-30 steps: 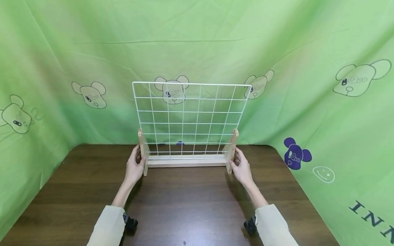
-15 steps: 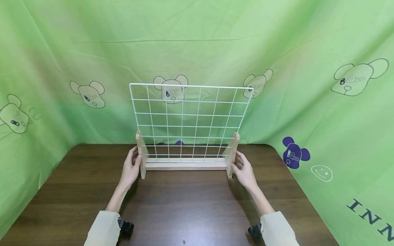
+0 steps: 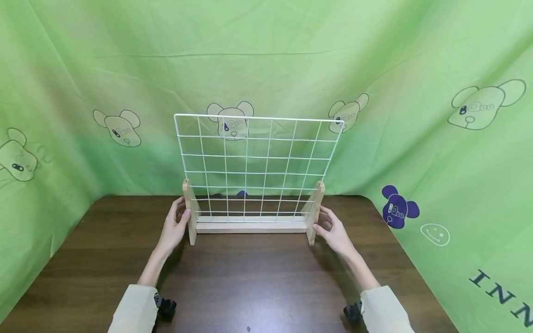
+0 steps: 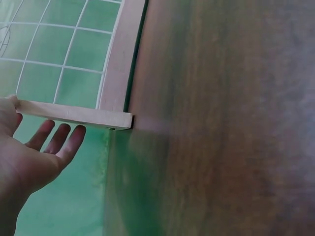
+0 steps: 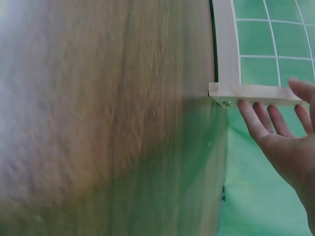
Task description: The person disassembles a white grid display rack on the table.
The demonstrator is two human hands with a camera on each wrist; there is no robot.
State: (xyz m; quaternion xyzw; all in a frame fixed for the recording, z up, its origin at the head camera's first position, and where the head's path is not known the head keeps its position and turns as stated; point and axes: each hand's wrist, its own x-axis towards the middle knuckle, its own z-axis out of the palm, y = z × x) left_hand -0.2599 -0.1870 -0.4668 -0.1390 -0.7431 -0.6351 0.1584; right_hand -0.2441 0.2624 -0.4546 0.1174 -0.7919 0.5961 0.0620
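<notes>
A white wire grid panel [image 3: 266,162] stands upright in a pale wooden stand with a front crossbar [image 3: 251,227] and two side pieces. My left hand [image 3: 173,226] holds the left side piece [image 3: 189,210], its thumb at the front edge and its fingers along the outer face. In the left wrist view, several fingertips [image 4: 78,130] lie close under that wood. The right side piece [image 3: 316,210] is held by my right hand [image 3: 335,233] in the same way; the right wrist view shows the thumb [image 5: 300,87] over the wood's edge and fingers against its outer face.
The stand rests on a dark brown wooden table [image 3: 254,277], towards its back edge. A green curtain [image 3: 266,69] with printed bear heads hangs behind and on both sides. A black wrist camera [image 3: 166,309] sits at each sleeve cuff.
The grid rack has shifted slightly towards me, with both hands at its side pieces. My forearms have spread a little outward.
</notes>
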